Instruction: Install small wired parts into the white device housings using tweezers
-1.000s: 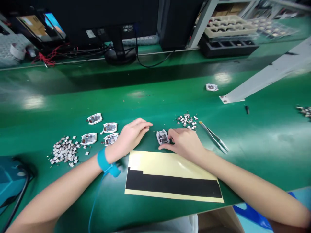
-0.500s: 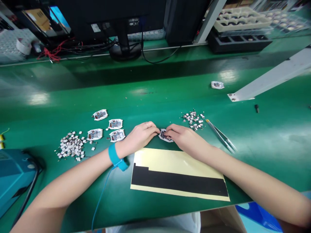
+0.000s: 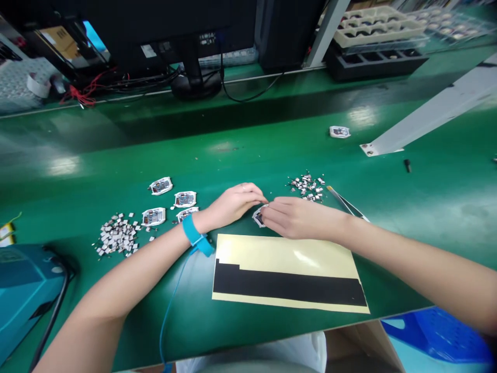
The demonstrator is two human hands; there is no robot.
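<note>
At the middle of the bench, a white watch case point(image 3: 258, 217) with a circuit board inside lies partly hidden under my right hand point(image 3: 292, 215). The right fingers are bent and closed around its near and right side. My left hand point(image 3: 237, 204) comes in from the left, fingers pressed together, tips at the case's far edge and meeting the right fingertips. Whatever the left tips pinch is too small to make out. A blue wrist strap point(image 3: 193, 230) with a cord is on my left wrist. Beyond my right forearm lie tweezers point(image 3: 345, 202), partly covered.
Several similar cases point(image 3: 161, 185) lie left, beside a pile of small silvery parts point(image 3: 117, 234). A smaller pile point(image 3: 308, 185) sits right. Nearer me is a yellow sheet point(image 3: 287, 251) with a black strip. A metal post point(image 3: 427, 114) slants at right; a monitor stand point(image 3: 196, 83) stands behind.
My right hand has turned and flattened over the watch case, covering more of it. My left fingertips have moved right along its far edge. The whole view has shifted slightly.
</note>
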